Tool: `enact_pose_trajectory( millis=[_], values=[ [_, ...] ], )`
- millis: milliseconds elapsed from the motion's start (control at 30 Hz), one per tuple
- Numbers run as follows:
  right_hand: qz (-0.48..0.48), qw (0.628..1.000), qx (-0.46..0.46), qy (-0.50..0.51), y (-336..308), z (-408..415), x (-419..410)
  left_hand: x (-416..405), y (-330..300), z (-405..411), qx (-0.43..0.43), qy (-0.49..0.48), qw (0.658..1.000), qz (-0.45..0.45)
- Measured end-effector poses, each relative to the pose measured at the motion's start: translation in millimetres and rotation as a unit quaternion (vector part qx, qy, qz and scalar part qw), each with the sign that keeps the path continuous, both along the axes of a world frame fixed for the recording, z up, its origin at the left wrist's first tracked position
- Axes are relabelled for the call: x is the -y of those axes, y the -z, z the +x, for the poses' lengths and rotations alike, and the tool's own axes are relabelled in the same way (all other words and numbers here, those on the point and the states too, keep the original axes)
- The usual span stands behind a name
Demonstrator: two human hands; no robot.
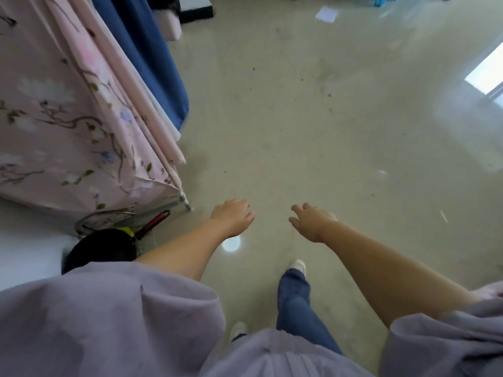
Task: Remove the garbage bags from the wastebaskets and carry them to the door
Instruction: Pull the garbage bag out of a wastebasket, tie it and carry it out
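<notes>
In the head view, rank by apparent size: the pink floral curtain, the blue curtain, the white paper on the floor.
1. pink floral curtain, largest.
2. blue curtain.
3. white paper, smallest, though it lies farthest from the camera, so it may look smaller than it is.

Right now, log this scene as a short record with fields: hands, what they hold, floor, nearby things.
left hand: left hand held out over the floor, fingers relaxed, holding nothing
right hand: right hand held out beside it, fingers loosely spread, holding nothing
garbage bags: none in view
floor: pale glossy floor, with a white paper lying at the far end
left side: floral pink cloth hanging over a frame, blue cloth behind it
near left: black pan with red handle
feet: one white shoe stepping forward
</notes>
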State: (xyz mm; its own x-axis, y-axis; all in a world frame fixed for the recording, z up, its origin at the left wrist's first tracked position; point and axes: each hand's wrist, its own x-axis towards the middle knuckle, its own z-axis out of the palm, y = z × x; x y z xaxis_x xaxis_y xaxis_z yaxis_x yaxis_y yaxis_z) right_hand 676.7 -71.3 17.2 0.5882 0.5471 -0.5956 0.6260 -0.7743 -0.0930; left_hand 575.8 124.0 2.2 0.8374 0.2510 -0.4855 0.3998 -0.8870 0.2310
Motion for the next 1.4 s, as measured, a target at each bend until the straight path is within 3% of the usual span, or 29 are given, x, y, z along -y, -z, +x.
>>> enact_pose_trajectory(
  millis=[333, 567, 867, 1133, 1400],
  values=[
    [0.000, 0.991, 0.005, -0.134, -10, 247, -107, -78, 4, 209, 0.023, -0.144, 0.989, -0.017],
    [-0.007, 0.982, -0.011, -0.190, -2, 376, -209, -157, 6, 310, 0.020, -0.219, 0.975, -0.023],
    [0.027, 0.986, -0.002, -0.167, 1, 534, -390, -334, -9, 475, 0.008, -0.185, 0.983, 0.001],
    [0.023, 0.990, -0.018, -0.140, 2, 672, -497, -447, -7, 609, -0.023, -0.150, 0.988, 0.016],
    [-0.009, 0.978, -0.032, -0.207, 19, 830, -607, -547, 6, 755, -0.035, -0.224, 0.974, -0.005]
  ],
)
